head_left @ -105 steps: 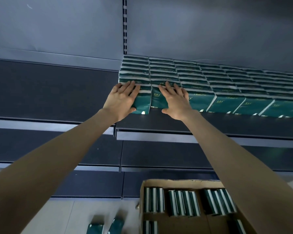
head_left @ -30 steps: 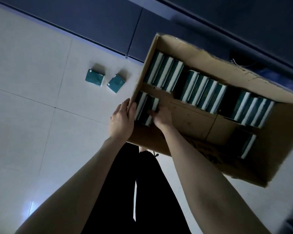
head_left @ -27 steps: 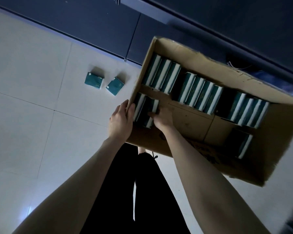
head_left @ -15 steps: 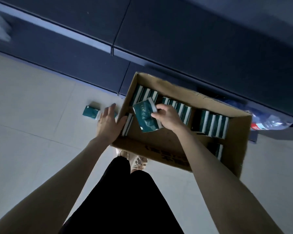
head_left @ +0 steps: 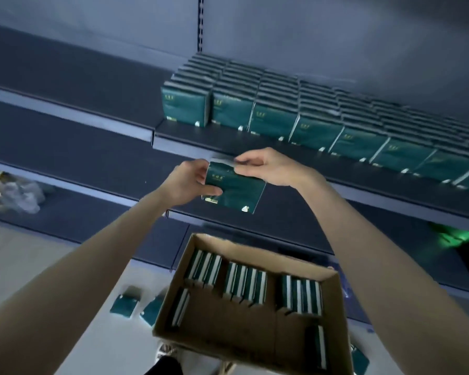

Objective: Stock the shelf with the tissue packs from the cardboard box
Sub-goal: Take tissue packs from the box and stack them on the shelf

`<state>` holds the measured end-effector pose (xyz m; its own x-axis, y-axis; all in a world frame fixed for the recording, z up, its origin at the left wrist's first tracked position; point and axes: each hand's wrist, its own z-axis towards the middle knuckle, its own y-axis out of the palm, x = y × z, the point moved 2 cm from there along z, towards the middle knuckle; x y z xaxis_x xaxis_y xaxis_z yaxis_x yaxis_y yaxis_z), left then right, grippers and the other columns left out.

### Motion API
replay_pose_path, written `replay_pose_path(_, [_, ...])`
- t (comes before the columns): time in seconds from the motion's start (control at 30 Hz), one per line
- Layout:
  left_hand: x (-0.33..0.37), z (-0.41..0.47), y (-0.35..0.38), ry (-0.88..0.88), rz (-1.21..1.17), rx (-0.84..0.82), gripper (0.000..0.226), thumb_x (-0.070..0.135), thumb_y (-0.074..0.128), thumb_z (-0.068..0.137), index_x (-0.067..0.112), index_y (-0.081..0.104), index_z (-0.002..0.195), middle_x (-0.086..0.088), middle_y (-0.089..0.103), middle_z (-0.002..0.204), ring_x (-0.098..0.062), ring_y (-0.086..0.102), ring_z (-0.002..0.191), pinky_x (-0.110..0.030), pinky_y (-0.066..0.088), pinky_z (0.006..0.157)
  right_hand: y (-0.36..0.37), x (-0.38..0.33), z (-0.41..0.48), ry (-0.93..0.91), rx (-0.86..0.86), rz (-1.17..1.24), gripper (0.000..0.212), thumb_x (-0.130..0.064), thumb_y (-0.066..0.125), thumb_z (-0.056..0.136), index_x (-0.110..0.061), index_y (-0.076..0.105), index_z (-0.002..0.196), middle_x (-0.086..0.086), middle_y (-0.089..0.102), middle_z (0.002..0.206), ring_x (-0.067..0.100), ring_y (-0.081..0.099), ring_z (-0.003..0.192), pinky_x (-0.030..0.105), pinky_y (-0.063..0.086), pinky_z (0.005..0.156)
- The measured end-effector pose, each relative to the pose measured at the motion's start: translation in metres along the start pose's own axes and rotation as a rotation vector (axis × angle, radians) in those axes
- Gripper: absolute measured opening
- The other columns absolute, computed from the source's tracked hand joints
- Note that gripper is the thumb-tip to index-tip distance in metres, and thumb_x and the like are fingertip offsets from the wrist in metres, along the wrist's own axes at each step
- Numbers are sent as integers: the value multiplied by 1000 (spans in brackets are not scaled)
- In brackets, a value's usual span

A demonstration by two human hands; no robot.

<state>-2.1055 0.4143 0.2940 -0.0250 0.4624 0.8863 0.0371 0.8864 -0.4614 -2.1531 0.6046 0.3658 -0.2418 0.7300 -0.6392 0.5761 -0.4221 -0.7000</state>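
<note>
A green tissue pack (head_left: 238, 192) is held in the air just before the front edge of the shelf (head_left: 190, 134). It is gripped at its left side by the left hand (head_left: 186, 185) and pinched at its top edge by the right hand (head_left: 271, 169), with the fingers (head_left: 244, 159) clamped on it. Rows of packs (head_left: 274, 123) are lined along the shelf. More packs (head_left: 244, 282) are stood on edge in the cardboard box (head_left: 252, 251) below.

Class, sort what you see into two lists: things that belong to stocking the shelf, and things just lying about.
Belongs to the job: tissue pack gripped by left hand and right hand; cardboard box; packs in the box; shelf; stocked rows.

Lying about: two loose packs on the floor beside the box; crumpled plastic on a lower shelf.
</note>
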Motion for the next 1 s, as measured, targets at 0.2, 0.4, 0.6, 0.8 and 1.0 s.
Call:
replay_pose_path(0.2, [47, 53, -38, 105, 88, 96, 42, 21, 85, 68, 12, 61, 102, 4, 69, 90, -11, 65, 83, -35, 52, 86, -51, -38, 31, -71, 196, -236, 39, -28, 80, 75, -17, 62, 108, -2, 64, 104, 20, 61, 97, 35, 48, 87])
replay_pose_path(0.4, [39, 109, -89, 231, 610, 248, 84, 34, 77, 76, 17, 33, 145, -6, 37, 144, -25, 35, 133, -42, 31, 109, -69, -45, 92, -10, 412, -443, 53, -32, 75, 79, -17, 58, 127, 6, 48, 132, 27, 37, 126, 44, 34, 105])
replay_pose_path(0.6, [20, 166, -118, 272, 1045, 78, 103, 44, 71, 80, 16, 3, 152, -2, 6, 160, -19, 2, 147, -38, -1, 118, -63, -45, 144, 97, 476, -565, 55, -38, 74, 78, -23, 58, 128, 4, 16, 156, 30, 12, 140, 48, 16, 113])
replay_pose_path(0.8, [6, 194, -119, 316, 1150, 11, 99, 43, 64, 86, 15, -4, 152, -3, -2, 160, -18, -4, 147, -40, -4, 118, -57, -38, 171, 112, 591, -590, 59, -33, 75, 79, -16, 50, 129, 6, 24, 150, 28, 21, 137, 43, 19, 112])
replay_pose_path(1.0, [-2, 199, -117, 364, 1168, 45, 94, 42, 62, 87, 15, 0, 152, -4, 2, 160, -19, 2, 147, -40, -1, 119, -49, -31, 183, 69, 545, -640, 89, -31, 71, 83, -17, 16, 151, 3, 12, 160, 23, 11, 146, 41, 9, 117])
